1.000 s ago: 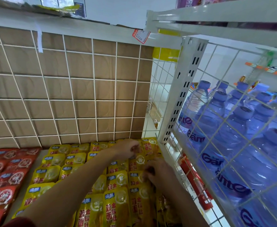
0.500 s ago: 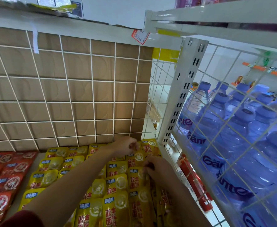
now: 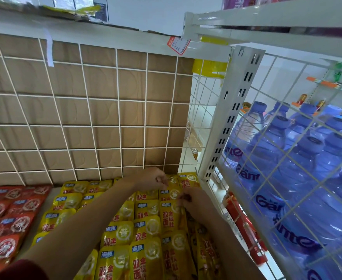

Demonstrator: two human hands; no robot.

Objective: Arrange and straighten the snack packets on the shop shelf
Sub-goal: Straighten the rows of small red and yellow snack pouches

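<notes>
Yellow snack packets [image 3: 145,229] lie in overlapping columns on the shelf, in the right-rear corner against the wire grid panel [image 3: 97,110].

Left hand [image 3: 152,178]: fingers curled, pinching the top edge of the rear packet [image 3: 174,178].

Right hand [image 3: 198,201]: fingers curled, apparently pinching the second packet [image 3: 171,194] just in front — the exact hold is partly hidden.

Recommendation: draw both packets square to their column, match the overlap of the neighbouring rows, keep printed faces up, and press flat before release — the glossy film will likely slide sideways.

Red packets [image 3: 10,217] lie at left, apart from both hands.
</notes>
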